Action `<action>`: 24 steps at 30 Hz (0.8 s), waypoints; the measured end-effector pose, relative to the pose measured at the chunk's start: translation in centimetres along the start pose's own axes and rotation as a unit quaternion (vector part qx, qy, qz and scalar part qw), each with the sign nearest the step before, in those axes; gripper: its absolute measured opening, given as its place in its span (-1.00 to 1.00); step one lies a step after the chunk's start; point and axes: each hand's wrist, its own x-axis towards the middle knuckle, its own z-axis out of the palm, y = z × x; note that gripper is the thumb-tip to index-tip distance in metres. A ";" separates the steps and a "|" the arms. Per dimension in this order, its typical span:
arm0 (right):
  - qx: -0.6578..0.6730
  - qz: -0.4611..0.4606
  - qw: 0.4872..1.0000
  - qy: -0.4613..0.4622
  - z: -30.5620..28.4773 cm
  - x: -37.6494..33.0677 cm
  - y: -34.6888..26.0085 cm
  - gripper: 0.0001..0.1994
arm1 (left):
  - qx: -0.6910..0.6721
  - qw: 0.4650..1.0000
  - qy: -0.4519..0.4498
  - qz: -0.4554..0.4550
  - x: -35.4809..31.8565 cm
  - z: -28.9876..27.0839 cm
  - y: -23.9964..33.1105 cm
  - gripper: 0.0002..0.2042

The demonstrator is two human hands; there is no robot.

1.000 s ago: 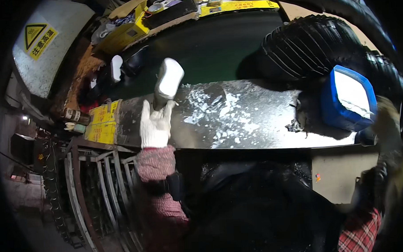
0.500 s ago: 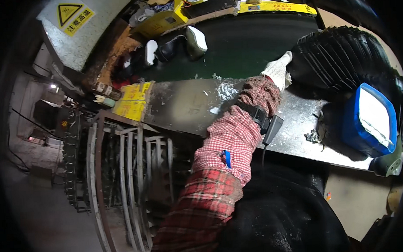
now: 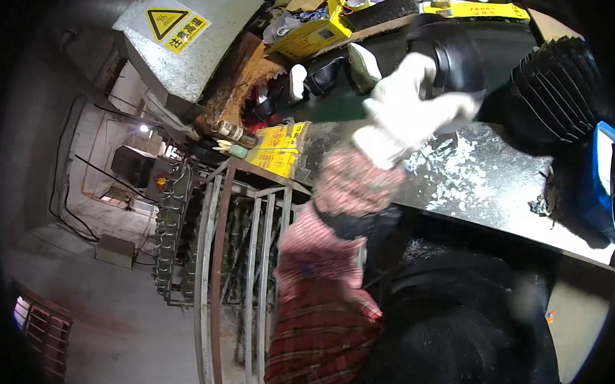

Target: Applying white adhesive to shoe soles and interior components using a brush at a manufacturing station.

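Gloved left hand (image 3: 413, 110) was at the ribbed black stack (image 3: 554, 92) half a second ago; now left of it, thumb and fingers clamped on a curved black piece (image 3: 455, 55) over the dark green surface (image 3: 325, 109). Piece picked up. Right hand can't be made out.

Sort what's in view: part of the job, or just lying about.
Likely the job:
black curved piece in the gloved left hand
stack of black pieces
perhaps the blue tub

Likely lying about:
yellow open box
tape roll
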 end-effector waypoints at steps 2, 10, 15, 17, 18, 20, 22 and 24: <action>0.002 0.007 1.000 -0.002 -0.6 -2.4 -0.4 -0.75 | 0.271 0.947 -0.164 0.056 -2.0 -4.4 2.7 -0.62; -0.085 0.128 0.988 0.012 -6.4 -18.0 -2.3 -0.74 | 0.228 0.930 -0.283 -0.051 -9.6 -9.1 -3.9 -0.70; -0.138 0.204 0.968 0.054 -8.4 -22.7 -3.7 -0.74 | 0.401 0.877 -0.225 -0.137 -8.1 -8.0 -5.7 -0.42; -0.140 0.206 0.967 0.060 -8.5 -23.3 -3.7 -0.74 | 0.449 0.845 -0.239 -0.162 -8.8 -6.8 -7.0 -0.47; -0.147 0.205 0.966 0.060 -8.4 -23.3 -3.7 -0.74 | 0.462 0.838 -0.226 -0.183 -9.2 -7.0 -8.3 -0.49; -0.154 0.199 0.966 0.053 -8.0 -23.2 -3.4 -0.74 | 0.485 0.819 -0.200 -0.232 -10.3 -7.5 -11.1 -0.53; -0.193 0.200 0.958 0.067 -8.6 -23.5 -4.4 -0.74 | 0.437 0.865 -0.115 -0.218 -10.3 -6.8 -10.5 -0.57; -0.181 0.196 0.962 0.061 -9.0 -23.9 -3.6 -0.74 | 0.274 0.923 0.015 -0.269 -12.4 -7.8 -9.1 -0.58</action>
